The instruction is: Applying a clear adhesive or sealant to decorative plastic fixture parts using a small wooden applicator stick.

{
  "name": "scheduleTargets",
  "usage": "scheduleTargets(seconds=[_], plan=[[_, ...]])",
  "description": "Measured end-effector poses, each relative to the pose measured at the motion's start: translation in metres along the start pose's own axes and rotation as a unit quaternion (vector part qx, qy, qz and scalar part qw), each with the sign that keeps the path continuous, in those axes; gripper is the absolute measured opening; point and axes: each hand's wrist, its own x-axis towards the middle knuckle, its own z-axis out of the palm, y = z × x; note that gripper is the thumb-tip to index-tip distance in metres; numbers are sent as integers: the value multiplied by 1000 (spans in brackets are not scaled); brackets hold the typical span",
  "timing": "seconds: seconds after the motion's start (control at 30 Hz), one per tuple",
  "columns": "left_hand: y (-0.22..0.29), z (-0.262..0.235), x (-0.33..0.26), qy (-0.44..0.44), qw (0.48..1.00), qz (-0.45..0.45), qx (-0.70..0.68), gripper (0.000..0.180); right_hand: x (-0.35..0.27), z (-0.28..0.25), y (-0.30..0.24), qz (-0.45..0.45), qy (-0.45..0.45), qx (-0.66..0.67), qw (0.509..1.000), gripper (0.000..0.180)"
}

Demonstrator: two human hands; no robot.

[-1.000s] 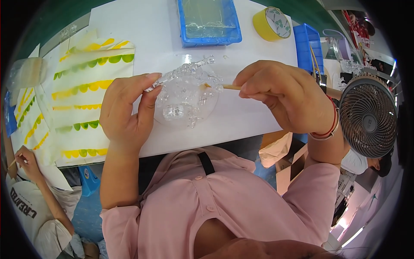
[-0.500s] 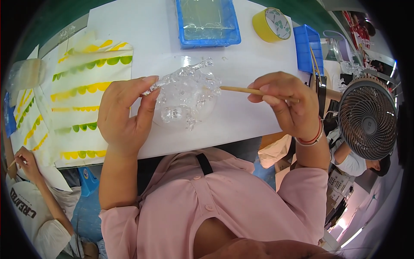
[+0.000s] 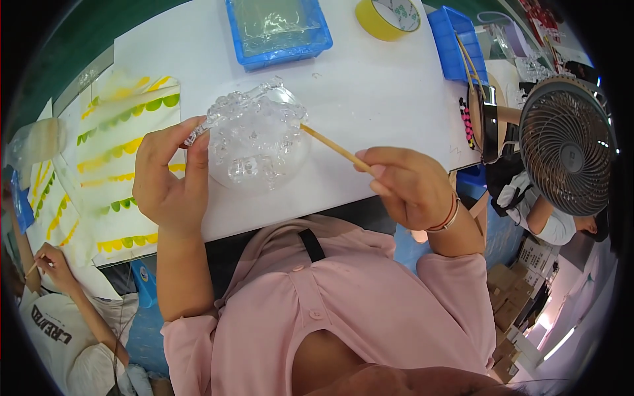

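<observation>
My left hand (image 3: pixel 173 179) pinches the end of a clear, bumpy, see-through piece (image 3: pixel 228 107) between thumb and fingers. This piece slants up to the right over other glassy lumps (image 3: pixel 254 165); whether they are joined to it I cannot tell. Under them a round clear dish (image 3: pixel 305 157) partly shows on the white table sheet. In my right hand (image 3: pixel 415 188) is a thin wooden stick (image 3: pixel 333 146), gripped near its rear end. Its tip meets the right side of the clear lumps, touching or very close.
Beyond the lumps stands a blue tray (image 3: pixel 287 58) holding a clear block or liquid. Yellow tape (image 3: pixel 380 23), a blue bin (image 3: pixel 456 43) with sticks and a fan (image 3: pixel 569 155) are to the right. Painted sheets (image 3: pixel 125 155) lie left, near another person's hand (image 3: pixel 56 264).
The whole view has shifted, with the table things now further left and up. My right hand has come lower, and the stick has gone from nearly level to slanting up leftward.
</observation>
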Motion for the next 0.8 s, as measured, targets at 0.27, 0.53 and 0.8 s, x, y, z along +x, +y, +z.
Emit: scheduleTargets(seconds=[0.27,0.53,0.8], plan=[[3,-1,-1,6,1000,-26,-8,20,-19,13,-17,-14,34,-34,999,27],[37,-12,19,-56,985,-74,145,15,-27,20,-14,37,93,9,995,21],[35,-11,26,-83,977,2,198,14,-31,30,-3,80,183,78,977,16]])
